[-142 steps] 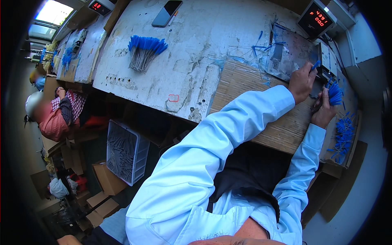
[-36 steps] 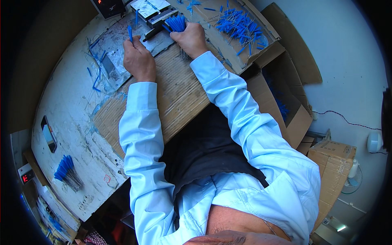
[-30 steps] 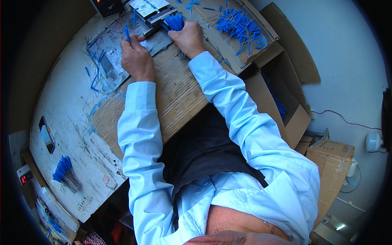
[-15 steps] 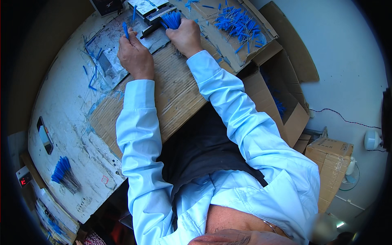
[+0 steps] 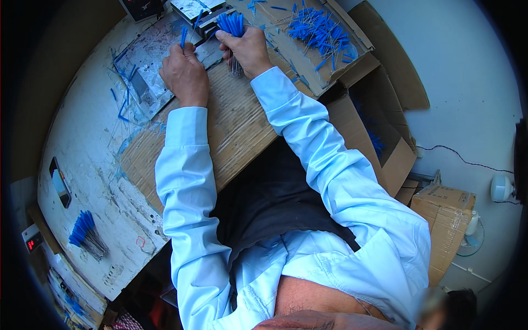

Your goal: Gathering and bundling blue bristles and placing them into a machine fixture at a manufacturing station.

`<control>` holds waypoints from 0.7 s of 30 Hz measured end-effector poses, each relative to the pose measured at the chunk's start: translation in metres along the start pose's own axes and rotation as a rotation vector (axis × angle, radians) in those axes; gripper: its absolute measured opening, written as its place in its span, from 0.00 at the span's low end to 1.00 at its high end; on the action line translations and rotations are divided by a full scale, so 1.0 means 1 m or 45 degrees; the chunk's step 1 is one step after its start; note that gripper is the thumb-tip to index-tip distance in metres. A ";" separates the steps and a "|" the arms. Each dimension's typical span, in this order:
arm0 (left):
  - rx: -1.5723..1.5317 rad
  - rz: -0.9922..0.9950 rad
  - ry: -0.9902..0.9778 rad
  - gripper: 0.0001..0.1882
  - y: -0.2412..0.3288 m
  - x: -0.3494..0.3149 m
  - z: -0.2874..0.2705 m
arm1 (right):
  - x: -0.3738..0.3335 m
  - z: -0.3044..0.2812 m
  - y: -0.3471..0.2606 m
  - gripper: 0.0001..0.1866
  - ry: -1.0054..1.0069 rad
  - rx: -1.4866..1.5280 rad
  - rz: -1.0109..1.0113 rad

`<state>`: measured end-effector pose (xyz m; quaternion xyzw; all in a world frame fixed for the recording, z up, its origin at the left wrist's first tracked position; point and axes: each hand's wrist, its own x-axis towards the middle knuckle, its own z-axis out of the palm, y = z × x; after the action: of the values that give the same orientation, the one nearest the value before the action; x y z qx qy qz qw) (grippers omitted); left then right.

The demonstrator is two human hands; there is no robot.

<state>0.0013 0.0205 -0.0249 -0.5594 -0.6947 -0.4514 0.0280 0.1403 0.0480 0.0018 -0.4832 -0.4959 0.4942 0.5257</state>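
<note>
My right hand (image 5: 248, 50) is closed round an upright bundle of thin metal wires with blue sleeves (image 5: 231, 25). The blue ends stick out above the fist and the bare wires hang below it. To its left, my left hand (image 5: 186, 74) pinches a blue-sleeved wire (image 5: 183, 37), its blue end pointing up from the fingers. Another slim blue piece (image 5: 198, 20) stands just beyond that hand; whether the fingers hold it too, I cannot make out. A metal fixture (image 5: 212, 19) lies right behind both hands.
A loose pile of blue-sleeved wires (image 5: 322, 33) lies on cardboard (image 5: 308, 69) at the far right. Another bundle (image 5: 88, 234) and a phone (image 5: 60, 182) rest on the white table (image 5: 110, 181) at left. An open carton (image 5: 357, 129) stands on the right; a person (image 5: 461, 309) shows lower right.
My left hand has turned and shifted its blue-sleeved wire rightward, closer to the bundle. My right thumb has moved across toward the left. A dark-haired head now shows at lower right.
</note>
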 end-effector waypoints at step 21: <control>0.234 0.165 -0.183 0.06 0.015 -0.001 -0.005 | 0.000 -0.008 0.016 0.12 0.090 -0.294 -0.153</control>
<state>0.0113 0.0159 -0.0141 -0.6291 -0.6957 -0.3419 0.0583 0.1475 0.0489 -0.0147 -0.5269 -0.5588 0.3841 0.5124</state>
